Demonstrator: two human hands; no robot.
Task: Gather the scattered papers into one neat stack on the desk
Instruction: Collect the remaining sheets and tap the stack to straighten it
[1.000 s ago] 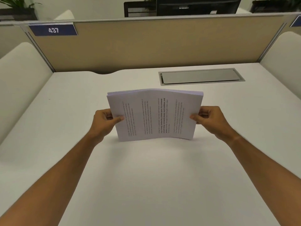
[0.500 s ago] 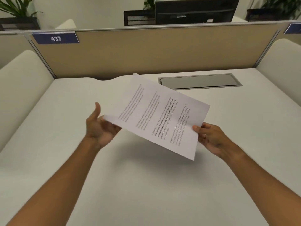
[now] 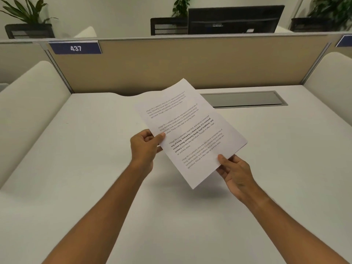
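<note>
Two hands hold the stack [image 3: 190, 130] in the air above the middle of the surface [image 3: 95, 168], printed side up and turned at an angle to the surface's edges. The left hand [image 3: 145, 147] pinches the stack's left edge, thumb on top, fingers [image 3: 152, 139] curled beneath and clamped on the paper. The right hand [image 3: 235, 174] grips the near edge close to its right corner, thumb on top, fingers underneath, also closed on the paper. No loose sheets show on the surface, so gathering looks done; what seems left is to lay the stack down square.

Risks from here, as a judgement:
- Both grips sit along the near and left sides, so the far corner is unsupported. It could droop or fan if the pinch slackens.
- Sheets may slide against each other while the stack is tilted, spoiling the aligned edges.
- Set down at this angle, the stack would sit crooked.
- Letting go with one hand early could make the stack swing and splay.
- The far corner reaches toward the grey hatch [image 3: 243, 99]; landing there would leave it uneven.
</note>
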